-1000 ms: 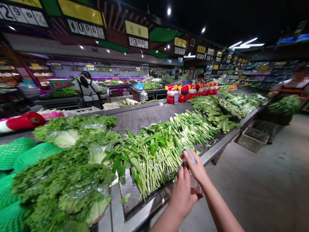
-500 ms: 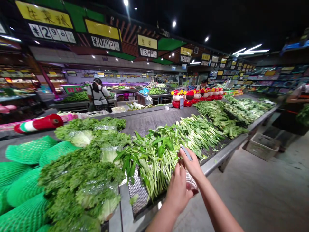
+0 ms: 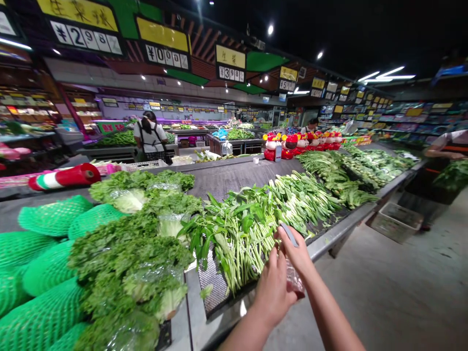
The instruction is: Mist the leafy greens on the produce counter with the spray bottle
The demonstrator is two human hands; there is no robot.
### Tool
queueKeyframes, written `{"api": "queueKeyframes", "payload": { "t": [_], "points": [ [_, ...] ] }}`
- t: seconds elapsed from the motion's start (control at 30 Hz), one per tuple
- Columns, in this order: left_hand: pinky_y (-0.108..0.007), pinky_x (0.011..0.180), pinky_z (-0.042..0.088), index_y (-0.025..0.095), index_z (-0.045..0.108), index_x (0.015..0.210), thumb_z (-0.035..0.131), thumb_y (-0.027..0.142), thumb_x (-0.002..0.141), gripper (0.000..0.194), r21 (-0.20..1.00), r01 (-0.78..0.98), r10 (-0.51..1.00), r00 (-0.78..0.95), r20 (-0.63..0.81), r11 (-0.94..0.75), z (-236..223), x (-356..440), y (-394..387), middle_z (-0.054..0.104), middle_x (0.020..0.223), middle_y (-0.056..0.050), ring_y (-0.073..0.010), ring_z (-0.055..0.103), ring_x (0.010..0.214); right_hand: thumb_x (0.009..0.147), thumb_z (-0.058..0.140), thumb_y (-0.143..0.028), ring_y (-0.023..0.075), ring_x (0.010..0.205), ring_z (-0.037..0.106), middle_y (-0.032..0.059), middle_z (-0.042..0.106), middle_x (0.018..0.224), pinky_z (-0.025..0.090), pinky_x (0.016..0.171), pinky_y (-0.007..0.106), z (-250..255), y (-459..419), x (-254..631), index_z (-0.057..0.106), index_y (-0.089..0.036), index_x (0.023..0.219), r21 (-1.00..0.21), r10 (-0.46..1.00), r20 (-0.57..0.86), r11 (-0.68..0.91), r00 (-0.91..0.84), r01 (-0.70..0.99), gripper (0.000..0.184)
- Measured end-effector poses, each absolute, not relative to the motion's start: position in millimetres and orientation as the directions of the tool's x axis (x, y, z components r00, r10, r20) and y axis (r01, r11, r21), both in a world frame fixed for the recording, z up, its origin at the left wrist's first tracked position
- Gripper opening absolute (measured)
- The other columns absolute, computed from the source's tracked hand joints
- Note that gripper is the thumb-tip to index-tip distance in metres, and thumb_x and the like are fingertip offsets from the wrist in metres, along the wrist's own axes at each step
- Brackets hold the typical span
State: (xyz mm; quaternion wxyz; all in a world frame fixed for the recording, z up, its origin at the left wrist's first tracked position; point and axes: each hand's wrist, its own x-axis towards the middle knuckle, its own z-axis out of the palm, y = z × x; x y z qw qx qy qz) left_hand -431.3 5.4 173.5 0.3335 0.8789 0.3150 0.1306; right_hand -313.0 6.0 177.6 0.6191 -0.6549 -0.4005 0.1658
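Note:
My left hand [image 3: 272, 287] is closed around a crinkled, clear pinkish thing [image 3: 293, 278] that looks like plastic wrap; its shape is mostly hidden. Pressed close against it from the right, my right hand [image 3: 298, 251] has a narrow grey strip-like thing [image 3: 289, 234] at its thumb and fingers. Both hands are above the front edge of the display stand. Just beyond them lie long-stemmed leafy greens [image 3: 241, 234] on black mesh, with bunches of pale-stemmed greens [image 3: 302, 195] farther right. Wrapped curly lettuce [image 3: 135, 258] is piled on the left.
Green foam-net bundles [image 3: 51, 273] lie at far left, near a red roll [image 3: 69, 176]. Red figurines [image 3: 292, 145] line the stand's back. A grey crate [image 3: 397, 222] is on the floor beside a person holding greens [image 3: 455, 173]. Another person [image 3: 149, 136] stands behind.
The view has shifted slightly, so the stand's left side appears farther right. My hands have moved a little right and keep the same hold.

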Motion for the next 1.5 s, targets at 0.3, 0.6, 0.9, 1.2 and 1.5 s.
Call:
{"api": "queueKeyframes", "payload": {
  "t": [0.3,0.6,0.9,1.2,1.5],
  "points": [
    [-0.032,0.103,0.029,0.018,0.015,0.137,0.073,0.022,0.054,0.102,0.718,0.379,0.531,0.847,-0.016,-0.584,144.5,-428.0,-24.1,0.02,0.144,-0.009,-0.0276,0.036,0.123,0.081,0.046,-0.053,0.0173,0.064,0.053,0.0012,0.058,0.064,0.042,0.063,0.027,140.1,-36.8,-310.7,0.057,-0.019,0.067,-0.932,0.651,0.248,-0.043,0.717,0.361,0.038],
    [-0.03,0.105,0.024,0.019,0.014,0.137,0.069,0.019,0.056,0.097,0.739,0.415,0.576,0.816,-0.044,-0.531,137.4,-429.1,-43.9,0.015,0.145,-0.008,-0.0264,0.03,0.127,0.082,0.045,-0.051,0.0182,0.068,0.056,0.0024,0.063,0.07,0.042,0.065,0.027,136.3,-50.8,-312.7,0.06,-0.02,0.071,-0.939,0.701,0.221,-0.036,0.678,0.343,0.036],
    [-0.031,0.101,0.031,0.019,0.013,0.137,0.07,0.015,0.053,0.102,0.718,0.514,0.644,0.756,-0.12,-0.47,134.1,-442.4,-68.1,0.017,0.145,-0.009,-0.0258,0.038,0.121,0.08,0.047,-0.052,0.019,0.073,0.056,0.0028,0.062,0.073,0.043,0.069,0.028,121.8,-64.1,-326.2,0.062,-0.019,0.076,-0.953,0.724,0.155,-0.07,0.672,0.296,0.036],
    [-0.031,0.105,0.027,0.017,0.015,0.137,0.069,0.016,0.055,0.098,0.732,0.56,0.688,0.704,-0.173,-0.389,116.1,-463.6,-99.1,0.017,0.145,-0.009,-0.0251,0.032,0.126,0.082,0.045,-0.05,0.0194,0.074,0.058,0.0031,0.064,0.075,0.042,0.072,0.029,104.4,-87.9,-348.3,0.063,-0.019,0.084,-0.962,0.801,0.073,-0.099,0.594,0.253,0.036],
    [-0.034,0.103,0.029,0.018,0.014,0.137,0.067,0.012,0.052,0.1,0.76,0.539,0.727,0.674,-0.132,-0.362,118.0,-478.4,-110.1,0.02,0.143,-0.01,-0.0265,0.037,0.122,0.084,0.045,-0.046,0.0164,0.064,0.054,0.0008,0.058,0.065,0.041,0.063,0.026,110.2,-94.8,-365.0,0.058,-0.019,0.069,-0.949,0.822,0.152,-0.033,0.549,0.313,0.033]
  ]
}}
